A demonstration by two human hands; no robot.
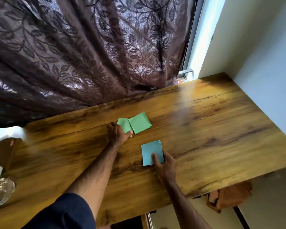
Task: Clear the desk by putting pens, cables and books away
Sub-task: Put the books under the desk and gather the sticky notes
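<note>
Two green paper squares lie side by side near the middle of the wooden desk [213, 123]: a larger one [140, 123] and a smaller one [124, 125] to its left. My left hand [116, 133] pinches the near edge of the smaller green square. A light blue paper pad [149, 150] lies closer to me. My right hand [163, 164] rests on its near right corner, with the thumb pressed on top and the fingers under its edge.
A dark patterned curtain [89, 52] hangs along the desk's far edge. A glass jar [1, 190] and a round wooden piece [6, 152] stand at the left end. An orange cloth [229, 197] hangs below the desk's near right edge. A white wall [262, 63] borders the right.
</note>
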